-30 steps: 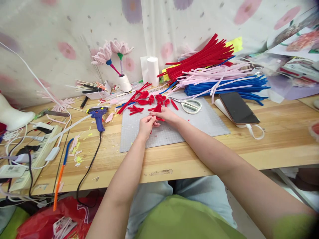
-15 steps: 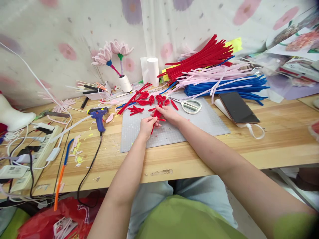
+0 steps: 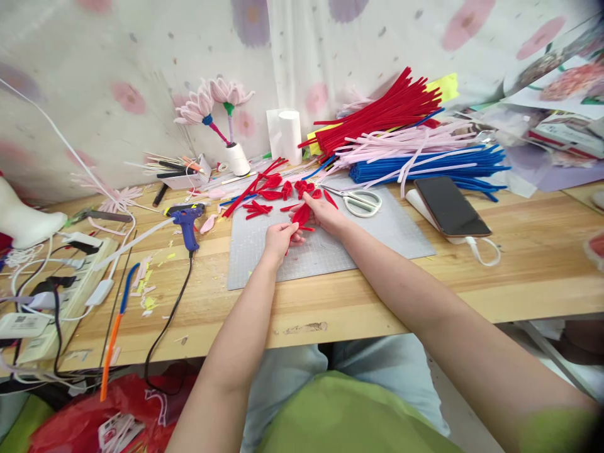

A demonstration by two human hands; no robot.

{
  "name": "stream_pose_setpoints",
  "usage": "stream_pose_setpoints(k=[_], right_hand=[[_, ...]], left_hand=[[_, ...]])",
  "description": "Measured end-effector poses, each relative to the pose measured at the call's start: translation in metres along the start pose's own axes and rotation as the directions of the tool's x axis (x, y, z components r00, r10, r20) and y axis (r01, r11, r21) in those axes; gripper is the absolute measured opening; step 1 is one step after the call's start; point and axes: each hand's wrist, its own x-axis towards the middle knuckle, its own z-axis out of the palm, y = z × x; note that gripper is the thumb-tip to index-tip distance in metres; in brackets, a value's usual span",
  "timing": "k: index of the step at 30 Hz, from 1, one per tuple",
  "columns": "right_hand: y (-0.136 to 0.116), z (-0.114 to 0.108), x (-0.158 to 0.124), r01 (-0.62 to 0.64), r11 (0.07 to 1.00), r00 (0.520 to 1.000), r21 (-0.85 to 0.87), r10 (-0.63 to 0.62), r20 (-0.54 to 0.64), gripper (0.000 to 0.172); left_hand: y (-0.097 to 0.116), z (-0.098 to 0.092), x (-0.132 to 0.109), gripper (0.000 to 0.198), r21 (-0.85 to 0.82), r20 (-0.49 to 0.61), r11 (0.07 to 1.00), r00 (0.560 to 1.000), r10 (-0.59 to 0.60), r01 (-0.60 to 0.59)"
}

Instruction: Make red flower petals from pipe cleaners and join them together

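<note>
My left hand (image 3: 278,239) and my right hand (image 3: 325,214) meet over a grey cutting mat (image 3: 368,239). Both pinch the same bent red pipe-cleaner piece (image 3: 301,216), the left at its lower end, the right at its upper end. Just beyond lie several more folded red pipe-cleaner petals (image 3: 278,189) on the mat's far edge. White-handled scissors (image 3: 358,201) rest to the right of my right hand.
A blue glue gun (image 3: 186,223) lies left of the mat, its cord running off the table edge. Bundles of red, pink and blue pipe cleaners (image 3: 406,138), a phone (image 3: 450,204), a power strip (image 3: 61,289) and pink craft flowers (image 3: 212,104) surround the work area.
My right hand has slid a little away from me toward the loose petals, stretching the red piece longer between both hands. The left hand has hardly moved.
</note>
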Motion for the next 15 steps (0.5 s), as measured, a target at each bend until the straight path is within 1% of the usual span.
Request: stream_pose_setpoints(k=[4, 7, 9, 10, 11, 13, 14, 15], right_hand=[[-0.002, 0.001, -0.001, 0.003, 0.999, 1.0, 0.043, -0.003, -0.011, 0.044], [-0.001, 0.002, 0.002, -0.007, 0.996, 1.0, 0.094, 0.006, 0.013, 0.049], [0.0, 0.001, 0.005, -0.004, 0.995, 1.0, 0.102, 0.002, 0.011, 0.054], [0.001, 0.0, 0.007, 0.004, 0.997, 1.0, 0.079, -0.004, 0.001, 0.055], [0.002, 0.0, 0.008, 0.019, 0.999, 1.0, 0.03, -0.019, -0.012, 0.054], [0.004, 0.001, 0.007, 0.088, 0.985, 0.996, -0.149, -0.09, -0.004, 0.047], [0.006, 0.002, 0.006, 0.147, 0.954, 0.989, -0.261, -0.147, 0.022, 0.043], [0.007, 0.003, 0.004, 0.219, 0.902, 0.975, -0.371, -0.212, 0.061, 0.039]], left_hand=[[0.001, 0.001, 0.0, 0.022, 0.018, 0.0, 1.0, 1.0, -0.012, 0.012], [-0.001, 0.003, 0.001, 0.021, -0.008, -0.003, 1.0, 1.0, 0.0, 0.0], [-0.002, 0.004, 0.003, 0.02, -0.048, -0.052, 0.998, 0.998, 0.025, -0.028], [-0.002, 0.004, 0.004, 0.021, -0.067, -0.089, 0.997, 0.995, 0.038, -0.044], [-0.003, 0.004, 0.005, 0.021, -0.082, -0.13, 0.995, 0.99, 0.048, -0.059], [-0.004, 0.002, 0.008, 0.02, -0.099, -0.202, 0.991, 0.977, 0.067, -0.088], [-0.006, 0.001, 0.01, 0.019, -0.101, -0.232, 0.989, 0.97, 0.079, -0.105], [-0.007, -0.001, 0.012, 0.017, -0.099, -0.254, 0.987, 0.962, 0.097, -0.126]])
